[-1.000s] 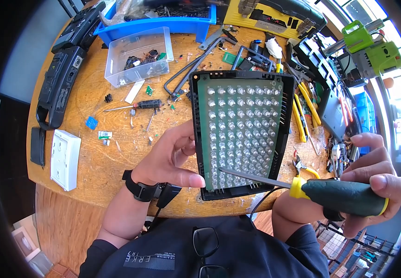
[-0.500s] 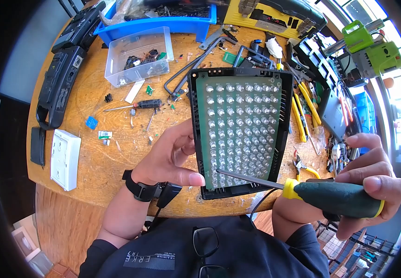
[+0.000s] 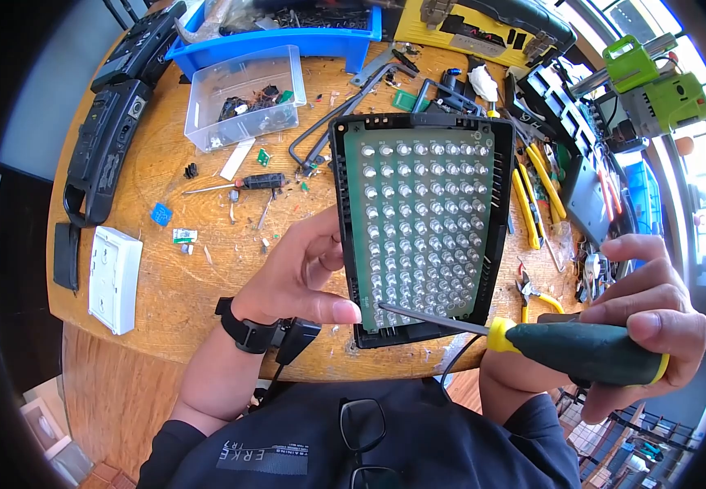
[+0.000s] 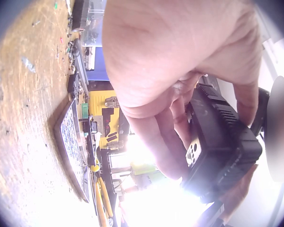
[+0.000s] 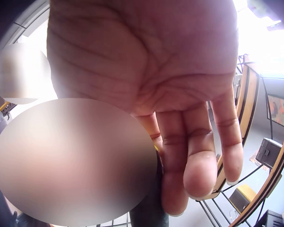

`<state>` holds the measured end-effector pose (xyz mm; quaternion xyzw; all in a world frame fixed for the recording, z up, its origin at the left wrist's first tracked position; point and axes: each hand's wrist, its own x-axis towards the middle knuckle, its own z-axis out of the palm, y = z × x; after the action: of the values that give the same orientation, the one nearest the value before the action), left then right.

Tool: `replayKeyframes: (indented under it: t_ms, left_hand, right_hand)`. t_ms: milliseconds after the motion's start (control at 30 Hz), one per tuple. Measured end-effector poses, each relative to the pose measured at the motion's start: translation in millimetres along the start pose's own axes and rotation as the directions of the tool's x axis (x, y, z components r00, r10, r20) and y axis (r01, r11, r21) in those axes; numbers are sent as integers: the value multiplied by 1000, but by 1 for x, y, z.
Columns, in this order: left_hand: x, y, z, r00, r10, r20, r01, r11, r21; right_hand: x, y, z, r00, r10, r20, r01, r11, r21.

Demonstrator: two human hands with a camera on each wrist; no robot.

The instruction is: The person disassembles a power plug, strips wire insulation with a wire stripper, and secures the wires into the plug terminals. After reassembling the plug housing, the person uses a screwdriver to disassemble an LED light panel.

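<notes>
In the head view my left hand [image 3: 300,281] grips the left side of a black housing [image 3: 340,204] that frames a green board with rows of clear LEDs [image 3: 418,232]. Its thumb lies at the front edge; the other fingers are partly hidden behind. My right hand [image 3: 654,326] holds a screwdriver [image 3: 585,352] with a dark green and yellow handle, the shaft pointing left across the board's lower rows and its tip near the lower left LEDs. The left wrist view shows my left hand [image 4: 180,61] around the black housing [image 4: 222,142]. In the right wrist view my right hand [image 5: 180,94] partly covers the dark handle [image 5: 149,208].
On the wooden table [image 3: 182,301] lie a white plastic case [image 3: 115,281], a small screwdriver [image 3: 259,182], a clear bin [image 3: 243,98], pliers [image 3: 538,297] and scattered scraps. A blue tray [image 3: 275,50] and yellow toolbox [image 3: 483,37] stand at the back.
The screwdriver and my right hand have shifted slightly left and down. The housing with the LED board has moved up slightly, still in my left hand.
</notes>
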<state>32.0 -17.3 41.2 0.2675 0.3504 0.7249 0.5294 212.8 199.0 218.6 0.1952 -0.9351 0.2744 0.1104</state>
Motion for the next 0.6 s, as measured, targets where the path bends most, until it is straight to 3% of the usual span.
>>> replayKeyframes:
  t_ms: [367, 600]
  left_hand:
    - [0, 0, -2, 1000, -22, 6, 23, 1000, -16]
    - [1, 0, -1, 1000, 13, 12, -12, 1000, -19]
  right_hand:
    - [-5, 2, 6, 998, -28, -56, 30, 999, 19]
    - [-8, 4, -3, 1000, -6, -17, 6, 1000, 19]
